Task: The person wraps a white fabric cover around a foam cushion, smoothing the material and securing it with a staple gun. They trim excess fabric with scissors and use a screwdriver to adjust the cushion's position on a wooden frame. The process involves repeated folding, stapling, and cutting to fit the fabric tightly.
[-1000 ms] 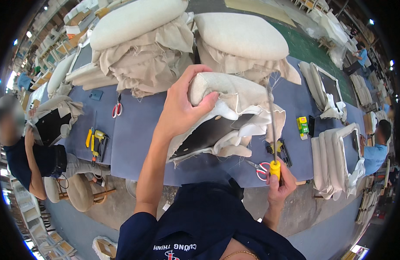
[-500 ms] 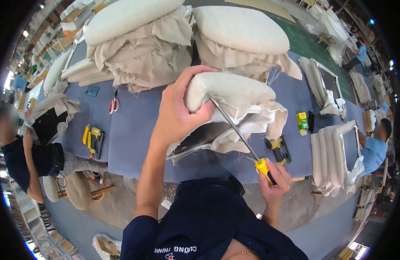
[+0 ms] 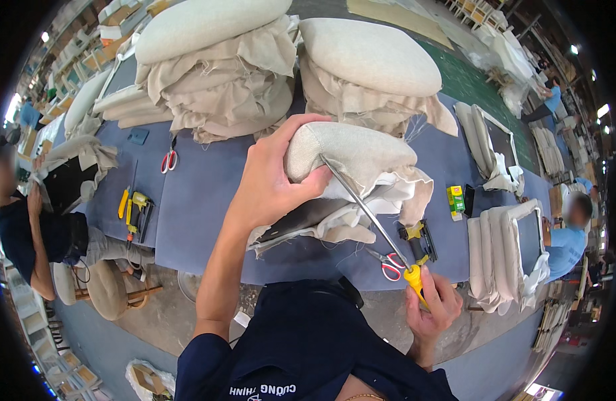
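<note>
My left hand [image 3: 271, 177] grips the near left corner of a beige fabric-covered seat cushion [image 3: 368, 144], thumb below and fingers over the top. The cushion is tilted up, so loose fabric edges, white lining and a dark underside show. In my right hand [image 3: 433, 311] is the yellow handle of a screwdriver [image 3: 369, 215]. Its long metal shaft slants up to the left, and the tip meets the fabric at the corner, close to my left thumb. Red-handled scissors [image 3: 391, 266] and a yellow-and-black staple gun [image 3: 419, 240] lie beside the screwdriver.
Stacked cushions [image 3: 221, 87] and another pile [image 3: 371, 60] rise at the table's far side. Left lie more scissors [image 3: 169, 160], a phone [image 3: 138, 136] and a second staple gun [image 3: 142, 212]. Right are a small box [image 3: 456, 202] and upright padded panels [image 3: 498, 254]. Co-workers stand at both sides.
My right hand has shifted slightly right and down, and the screwdriver slants more steeply. The scissors by its handle now show more fully. My left hand keeps its hold on the cushion.
</note>
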The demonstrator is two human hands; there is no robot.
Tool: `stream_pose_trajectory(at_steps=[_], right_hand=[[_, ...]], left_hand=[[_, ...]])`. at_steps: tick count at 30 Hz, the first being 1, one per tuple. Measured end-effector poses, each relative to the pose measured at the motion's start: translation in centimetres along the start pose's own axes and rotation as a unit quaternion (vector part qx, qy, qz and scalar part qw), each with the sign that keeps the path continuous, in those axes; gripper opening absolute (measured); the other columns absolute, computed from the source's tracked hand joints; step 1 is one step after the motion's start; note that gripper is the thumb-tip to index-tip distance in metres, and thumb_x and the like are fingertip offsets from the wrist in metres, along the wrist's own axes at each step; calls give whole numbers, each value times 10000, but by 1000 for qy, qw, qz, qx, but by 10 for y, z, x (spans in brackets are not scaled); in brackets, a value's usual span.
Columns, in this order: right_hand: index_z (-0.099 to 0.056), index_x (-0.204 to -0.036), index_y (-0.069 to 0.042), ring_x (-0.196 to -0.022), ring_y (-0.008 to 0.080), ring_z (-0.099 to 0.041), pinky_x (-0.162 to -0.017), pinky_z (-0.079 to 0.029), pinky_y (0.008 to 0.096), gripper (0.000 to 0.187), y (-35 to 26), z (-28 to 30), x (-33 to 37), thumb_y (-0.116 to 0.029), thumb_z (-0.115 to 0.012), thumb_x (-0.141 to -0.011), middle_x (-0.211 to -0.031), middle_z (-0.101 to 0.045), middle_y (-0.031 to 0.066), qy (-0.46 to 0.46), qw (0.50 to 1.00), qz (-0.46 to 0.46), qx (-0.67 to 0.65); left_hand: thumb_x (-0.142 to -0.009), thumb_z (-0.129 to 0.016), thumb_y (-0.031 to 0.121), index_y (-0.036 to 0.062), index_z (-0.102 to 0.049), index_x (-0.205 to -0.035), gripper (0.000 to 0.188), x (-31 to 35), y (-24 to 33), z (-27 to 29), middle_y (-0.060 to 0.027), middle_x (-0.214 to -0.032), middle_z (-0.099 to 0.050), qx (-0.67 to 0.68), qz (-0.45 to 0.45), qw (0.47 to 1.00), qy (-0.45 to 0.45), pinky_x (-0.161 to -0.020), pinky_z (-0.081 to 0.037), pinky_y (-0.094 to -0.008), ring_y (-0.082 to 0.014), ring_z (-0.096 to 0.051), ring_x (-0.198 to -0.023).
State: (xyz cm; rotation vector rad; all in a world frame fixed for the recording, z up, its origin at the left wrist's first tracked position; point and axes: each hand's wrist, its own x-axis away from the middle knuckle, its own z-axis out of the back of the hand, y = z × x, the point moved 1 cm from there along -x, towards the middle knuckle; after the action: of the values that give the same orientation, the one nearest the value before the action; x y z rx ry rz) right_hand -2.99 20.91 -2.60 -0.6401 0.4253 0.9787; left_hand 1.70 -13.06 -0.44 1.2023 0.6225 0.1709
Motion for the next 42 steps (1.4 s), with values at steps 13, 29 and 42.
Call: stream_pose_trajectory(at_steps=[13,29,42], right_hand=[[-755,-1143,-54,-708,244,-647,-584,-470,370,390,83,-55,30,-183,-839,-784,-857,-697,88,91,994,52,-26],[-685,-1031,-131,-596,246,-652,-522,-494,356,393,52,-77,15,-501,-711,-900,-758,-641,36,74,989,-127,-7],[-738,-1029,2,-676,142,-600,-637,-484,312,262,22,-164,9,-241,-731,-932,-772,-685,99,64,856,-293,-422]], left_hand=[[-701,-716,196,29,-642,-1234,563,16,41,-42,-214,-983,-726,-130,-58,990,2,-869,-552,-377,-354,-739,-948],[-864,-741,279,-74,-623,-1206,505,-15,30,-62,-116,-1044,-679,-63,-72,995,-5,-919,-475,-322,-191,-609,-968],[-897,-731,112,-55,-664,-1186,340,-31,15,-59,-103,-1005,-735,-48,-60,997,-19,-869,-519,-306,-129,-643,-932]])
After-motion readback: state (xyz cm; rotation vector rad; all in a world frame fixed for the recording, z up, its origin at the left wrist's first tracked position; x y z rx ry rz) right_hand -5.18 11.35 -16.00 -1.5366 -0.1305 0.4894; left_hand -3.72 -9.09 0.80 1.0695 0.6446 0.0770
